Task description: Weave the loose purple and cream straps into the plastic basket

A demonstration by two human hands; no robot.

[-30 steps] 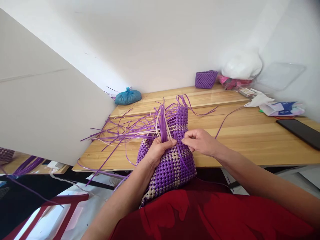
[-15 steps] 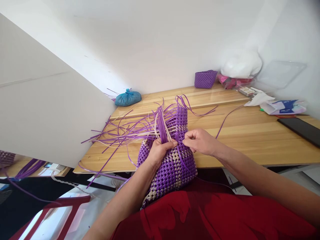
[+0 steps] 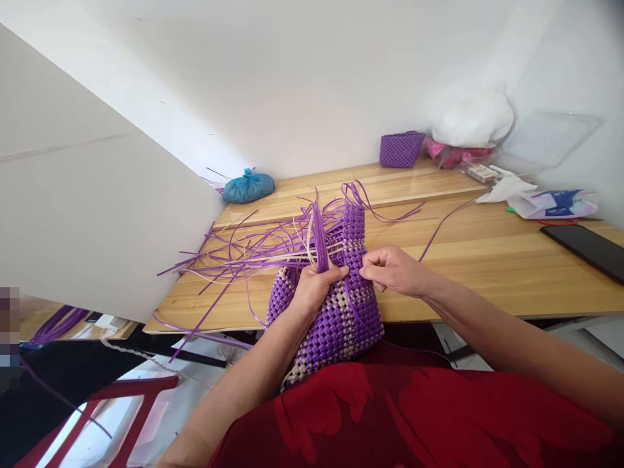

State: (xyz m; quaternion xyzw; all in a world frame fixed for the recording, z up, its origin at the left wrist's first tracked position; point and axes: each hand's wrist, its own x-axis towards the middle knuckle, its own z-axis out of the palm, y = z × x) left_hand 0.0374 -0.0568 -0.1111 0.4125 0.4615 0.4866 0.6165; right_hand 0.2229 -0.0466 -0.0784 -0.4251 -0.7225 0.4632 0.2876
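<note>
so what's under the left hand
The left hand covers part of the purple-and-cream woven bag; a bunch of purple and cream strands stands up from its grip. What lies directly beneath is hidden.

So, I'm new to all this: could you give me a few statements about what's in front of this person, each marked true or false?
1. The left hand grips a bundle of purple and pale strips. True.
2. The right hand lies flat on the table with its fingers spread. False: it is curled, close beside the woven piece.
3. The woven piece is one plain colour all over. False: it is purple with pale patches.
4. A tied blue bag rests toward the back left. True.
5. The small purple basket is touching the left hand. False: it stands at the back, well apart from both hands.
</note>
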